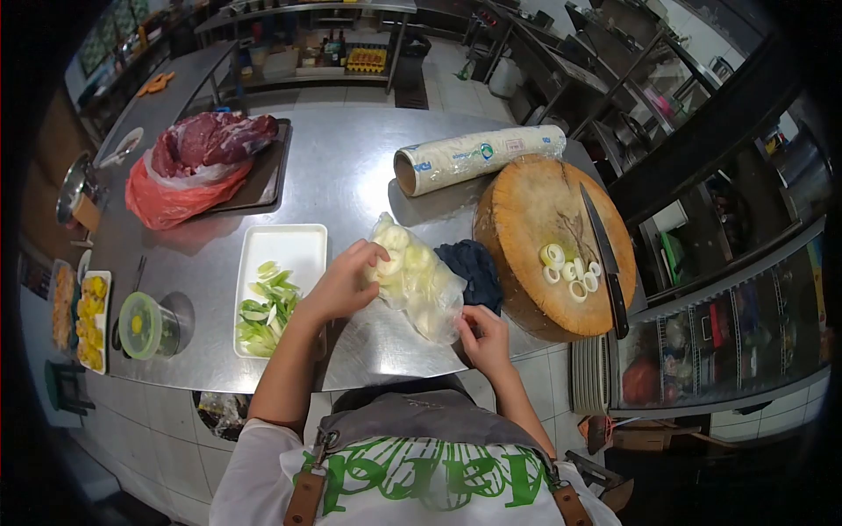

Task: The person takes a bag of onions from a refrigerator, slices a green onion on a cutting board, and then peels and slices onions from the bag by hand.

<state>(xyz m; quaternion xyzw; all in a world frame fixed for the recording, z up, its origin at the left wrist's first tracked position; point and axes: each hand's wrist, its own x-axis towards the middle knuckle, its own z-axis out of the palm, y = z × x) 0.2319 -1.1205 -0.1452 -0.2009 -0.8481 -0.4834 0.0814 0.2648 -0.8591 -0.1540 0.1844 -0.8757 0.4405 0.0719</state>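
A clear plastic bag [412, 276] holding pale sliced pieces, which look like leek or onion, lies on the steel table in front of me. My left hand [346, 279] has its curled fingers on the bag's upper left side. At the lower right corner, my right hand [482, 337] pinches the plastic between thumb and fingers. To the left, a white tray [285, 235] holds cut green and white leek pieces [272, 311]. Right of the bag is a crumpled dark cloth [474, 272], beside a round wooden chopping block [526, 210] with several white leek rings [574, 272].
A knife [603, 241] lies on the block, its handle past the edge. Behind stands a roll of plastic wrap [482, 158]. Raw meat [206, 145] in a red bag rests on a dark tray [279, 175]. A lidded plastic tub [145, 326] is near the left edge.
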